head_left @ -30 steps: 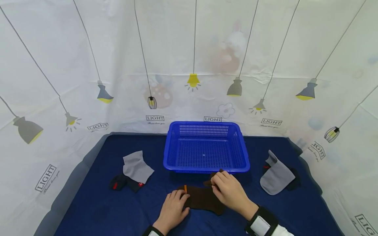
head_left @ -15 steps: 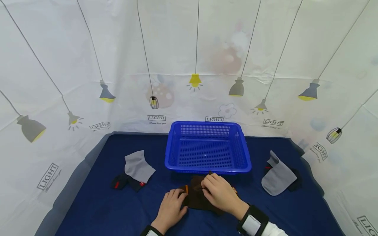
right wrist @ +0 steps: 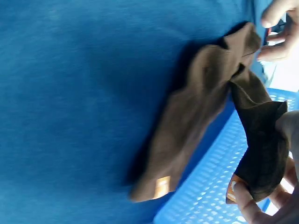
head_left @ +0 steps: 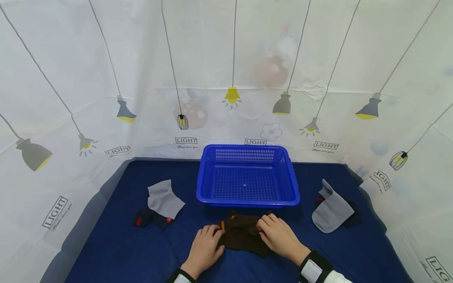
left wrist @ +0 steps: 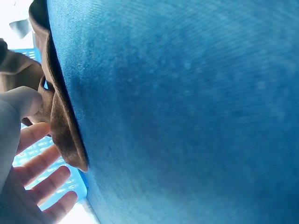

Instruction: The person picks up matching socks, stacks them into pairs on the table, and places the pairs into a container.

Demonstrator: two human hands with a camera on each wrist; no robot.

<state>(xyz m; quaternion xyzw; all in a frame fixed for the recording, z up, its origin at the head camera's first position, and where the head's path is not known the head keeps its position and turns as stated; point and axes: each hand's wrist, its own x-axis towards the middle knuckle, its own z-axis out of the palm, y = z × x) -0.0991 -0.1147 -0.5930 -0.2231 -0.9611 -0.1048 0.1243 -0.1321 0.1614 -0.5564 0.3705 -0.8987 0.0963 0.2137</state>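
Note:
One brown sock (right wrist: 177,126) with an orange patch lies stretched on the dark blue cloth, just in front of the basket. A second brown sock (right wrist: 261,144), also orange-patched, is pinched by my right hand (head_left: 281,237) between thumb and fingers. In the head view this second sock overlaps the first one, and its far end bends over near the first sock's left end. My left hand (head_left: 205,247) rests at that left end, beside an orange band. Seen from the left wrist, its fingers (left wrist: 39,163) are spread and relaxed, touching the brown fabric (left wrist: 65,121).
Behind the socks stands a blue plastic basket (head_left: 247,204). To the left, a grey sock (head_left: 164,198) overlaps a black one with red marks (head_left: 143,218). Another grey sock (head_left: 332,212) covers a black sock (head_left: 354,220) on the right. A lamp-printed curtain (head_left: 148,70) encloses the table.
My right hand swung left with the upper sock, then came back right, leaving that sock spread along the lower one. My left hand has stayed at the left end.

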